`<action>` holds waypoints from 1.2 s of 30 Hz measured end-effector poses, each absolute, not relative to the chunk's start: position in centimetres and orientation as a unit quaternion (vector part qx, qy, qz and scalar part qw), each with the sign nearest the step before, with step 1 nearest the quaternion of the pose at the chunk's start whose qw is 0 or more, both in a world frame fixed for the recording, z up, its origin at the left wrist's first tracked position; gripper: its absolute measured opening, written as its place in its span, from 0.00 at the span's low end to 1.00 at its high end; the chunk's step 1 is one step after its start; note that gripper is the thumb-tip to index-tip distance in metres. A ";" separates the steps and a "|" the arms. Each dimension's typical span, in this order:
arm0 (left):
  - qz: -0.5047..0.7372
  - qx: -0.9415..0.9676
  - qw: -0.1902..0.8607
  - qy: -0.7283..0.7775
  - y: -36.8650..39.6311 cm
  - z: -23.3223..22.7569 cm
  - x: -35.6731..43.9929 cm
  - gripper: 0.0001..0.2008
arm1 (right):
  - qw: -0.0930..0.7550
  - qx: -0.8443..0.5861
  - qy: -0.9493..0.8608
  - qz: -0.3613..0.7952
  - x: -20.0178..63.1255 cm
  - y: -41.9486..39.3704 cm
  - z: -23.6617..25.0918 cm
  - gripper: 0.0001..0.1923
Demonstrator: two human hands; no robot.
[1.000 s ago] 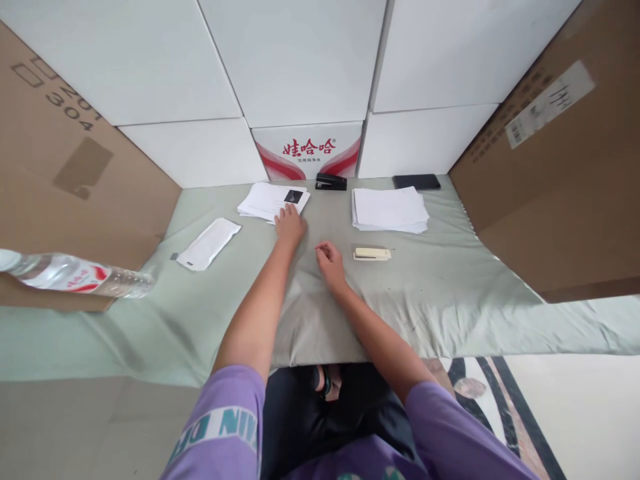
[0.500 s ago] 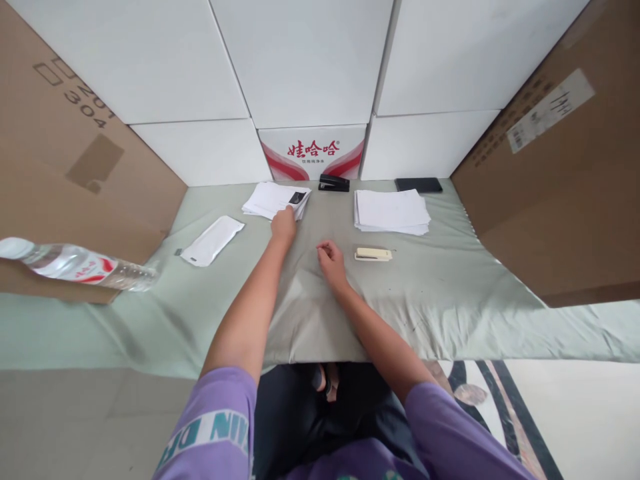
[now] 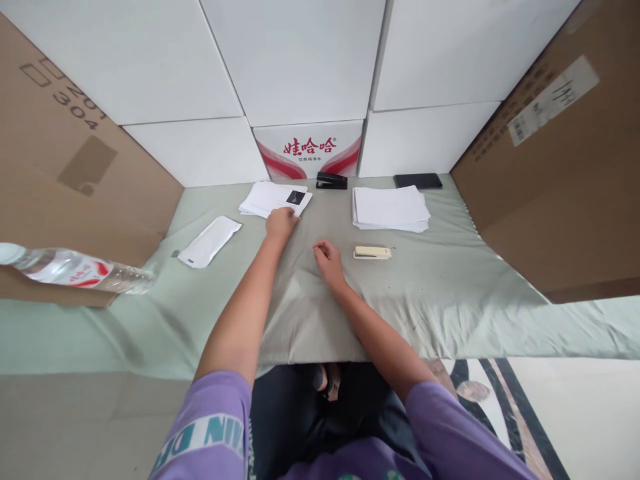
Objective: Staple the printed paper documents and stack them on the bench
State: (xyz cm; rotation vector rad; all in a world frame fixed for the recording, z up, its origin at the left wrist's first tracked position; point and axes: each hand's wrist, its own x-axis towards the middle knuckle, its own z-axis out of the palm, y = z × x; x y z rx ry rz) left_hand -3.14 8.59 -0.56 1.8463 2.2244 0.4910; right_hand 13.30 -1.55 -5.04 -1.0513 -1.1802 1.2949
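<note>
1 bare left hand (image 3: 282, 225), fingers extended 1 s ago, now curled at near edge of loose white paper stack (image 3: 264, 197), left on green cloth-covered worktop (image 3: 310, 313), pinch unclear, handling apparently still at stack; bare right hand (image 3: 329, 261) loosely curled, hold unclear.

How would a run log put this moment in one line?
left hand: at near edge of left paper stack, grip unclear | right hand: curled, left of cream stapler | black stapler: in front of lettered carton

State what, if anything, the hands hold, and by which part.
Left hand: at the near edge of the left paper stack; whether it grips there cannot be told. Right hand: nothing visibly held.
</note>
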 end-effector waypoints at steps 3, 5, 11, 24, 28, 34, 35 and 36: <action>0.162 0.629 0.098 0.754 8.9 -0.6 -3.5 0.18 | 0.518 -0.441 -0.496 0.540 13.3 -1.5 -5.0 0.08; 0.160 0.636 0.097 0.748 9.1 -0.6 -3.7 0.18 | 0.515 -0.443 -0.497 0.539 13.3 -1.6 -4.8 0.08; 0.129 0.638 0.075 0.755 8.9 -0.7 -3.7 0.21 | 0.513 -0.447 -0.505 0.531 13.3 -1.6 -4.5 0.07; 0.003 0.686 -0.005 0.728 9.1 0.0 -1.8 0.20 | 0.513 -0.445 -0.515 0.523 13.2 -1.6 -4.7 0.08; 0.014 0.666 -0.003 0.746 8.7 0.5 -2.5 0.19 | 0.516 -0.443 -0.515 0.521 13.2 -1.6 -4.8 0.08; 0.129 0.602 -0.017 0.788 7.9 1.3 -4.7 0.17 | 0.514 -0.446 -0.515 0.521 13.2 -1.6 -5.1 0.08; 0.157 0.592 -0.016 0.790 7.5 1.4 -5.0 0.17 | 0.514 -0.444 -0.510 0.528 13.2 -1.6 -5.1 0.08; 0.186 0.585 -0.013 0.789 7.1 1.6 -5.3 0.17 | 0.513 -0.440 -0.503 0.539 13.1 -1.5 -5.2 0.08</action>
